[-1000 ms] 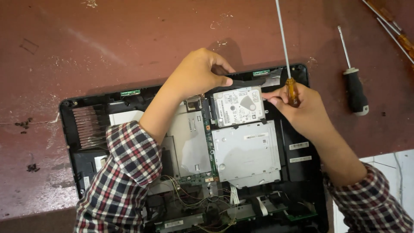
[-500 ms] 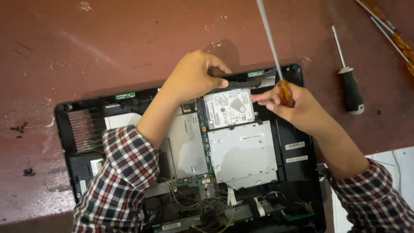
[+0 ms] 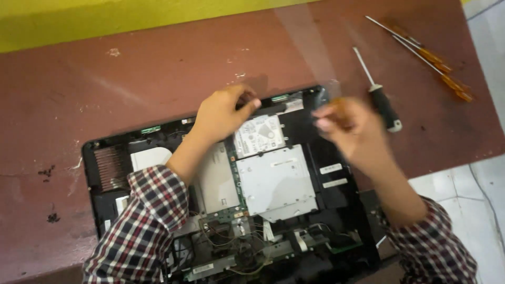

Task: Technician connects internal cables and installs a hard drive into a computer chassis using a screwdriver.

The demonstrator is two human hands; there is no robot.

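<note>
**Hard drive under your left fingertips**

The hard drive [image 3: 260, 137] sits centre frame in the opened laptop [image 3: 336, 184], long axis tilted rightward. Your left hand [image 3: 223, 113], fingers curled together, touches its upper edge; your right hand [image 3: 350, 126], blurred, clamps an orange-handled screwdriver [image 3: 336, 108], just right.

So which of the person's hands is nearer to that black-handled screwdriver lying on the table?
Right. The right hand hovers, blurred, just beside the black-handled screwdriver, on its left in the picture. The left hand rests at the far edge of the opened laptop, well away from it.
</note>
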